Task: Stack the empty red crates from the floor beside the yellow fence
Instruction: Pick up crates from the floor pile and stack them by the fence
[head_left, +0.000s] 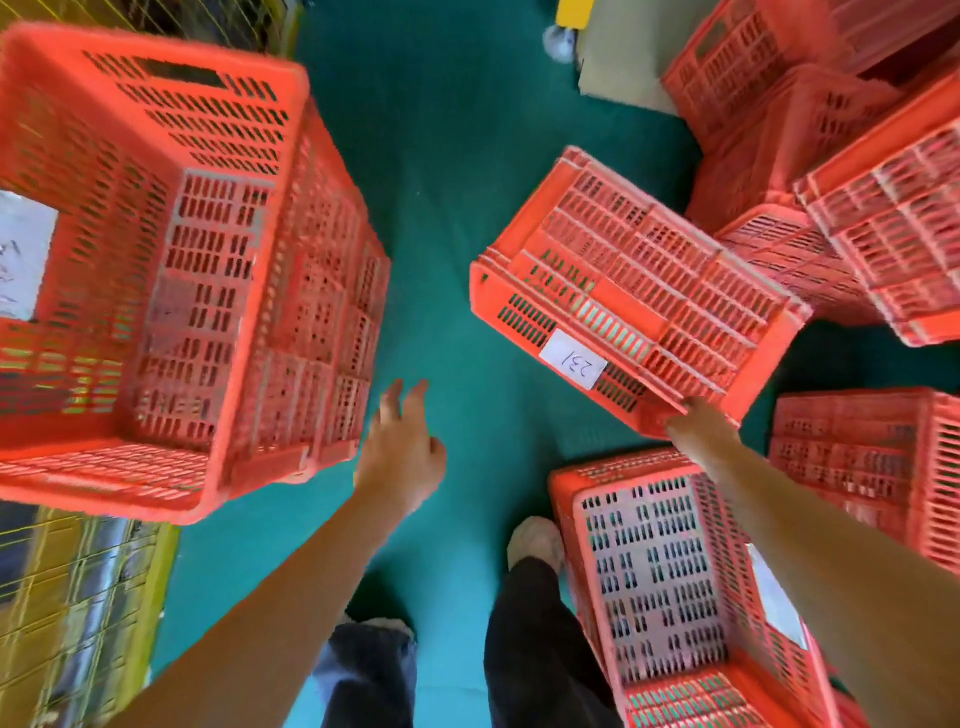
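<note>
Red tilted crate (639, 291), empty, gripped by right hand (698, 423).

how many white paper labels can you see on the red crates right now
3: one label reading 231 on the tilted crate the right hand grips, one inside the big crate at left, one inside the crate by the feet. Others may be hidden.

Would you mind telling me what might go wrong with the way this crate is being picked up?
Only the right hand grips the tilted labelled crate, at one corner; the left hand is open and off it, so it may twist loose. It could also clip the crate beside the person's foot.
</note>
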